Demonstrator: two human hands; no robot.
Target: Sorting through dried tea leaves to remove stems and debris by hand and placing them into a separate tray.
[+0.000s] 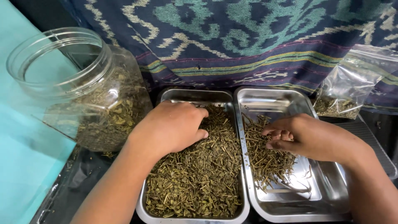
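Dried herb leaves [195, 178]: olive-green, chopped, mixed with short stems; they fill the left steel tray [143, 209] almost to its rim, at about 6 o'clock in the view.

Left hand [172, 126]: rests palm down on the upper part of that heap, fingers curled together and dug into the leaves at the tray's 12 o'clock end; whether they pinch any pieces cannot be told, since the fingertips are buried.

Stem pieces [265, 159]: thinner, stick-like sorting, a sparse pile in the right steel tray [327, 195], lying in its left half; the bare shiny floor shows toward 4 o'clock.

Right hand [306, 137]: enters from 3 o'clock, hovers over the stem pile, fingers bent and drawn close with the thumb under them, seemingly pinching a few small bits, though the view is too small to be sure.

The two trays stand side by side, long edges touching.

Clear plastic jar [83, 87]: at 10 o'clock from the left tray, lidless, tilted with its wide mouth toward the upper left, partly filled with the same dried leaves; it stands just beside the left forearm.

Clear plastic bag [352, 83]: at 2 o'clock, beyond the right tray, holding a small amount of dried herb at its bottom.

Patterned woven cloth [248, 37]: dark blue with teal and cream figures and striped bands, across 12 o'clock behind the trays.

Turquoise sheet [20, 166]: along 9 o'clock.
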